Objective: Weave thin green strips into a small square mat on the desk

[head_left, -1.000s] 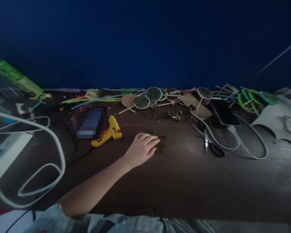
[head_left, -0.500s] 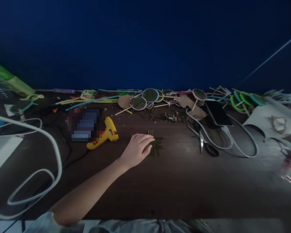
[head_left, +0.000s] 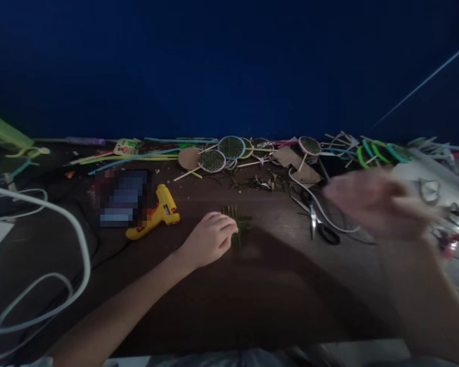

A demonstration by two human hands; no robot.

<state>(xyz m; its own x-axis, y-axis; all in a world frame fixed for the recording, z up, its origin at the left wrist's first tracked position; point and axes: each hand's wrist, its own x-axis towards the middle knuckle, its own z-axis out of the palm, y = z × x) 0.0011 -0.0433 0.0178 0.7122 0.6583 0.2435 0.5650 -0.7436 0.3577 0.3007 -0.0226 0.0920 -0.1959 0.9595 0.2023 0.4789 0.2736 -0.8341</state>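
Observation:
My left hand (head_left: 210, 239) rests on the dark table with its fingers curled together at the left edge of a small mat of woven green strips (head_left: 245, 223). The fingers hide part of that mat; the strips cross each other and look like leaf or grass. My right hand (head_left: 378, 201) is raised at the right, above the table near the scissors (head_left: 323, 229) and a white cable. Motion smears its fingers, so what they hold, if anything, cannot be made out.
A yellow glue gun (head_left: 156, 213) lies left, beside a blurred-out device (head_left: 124, 198). Along the blue wall are round mesh pieces on sticks (head_left: 231, 148), cardboard bits (head_left: 290, 159) and leaf scraps (head_left: 268, 181). A white cable (head_left: 84, 255) loops at the left.
My right hand has come into view from the right, now covering much of the phone and cable there. My left hand stays at the woven strips, its fingers more curled. The view has shifted slightly.

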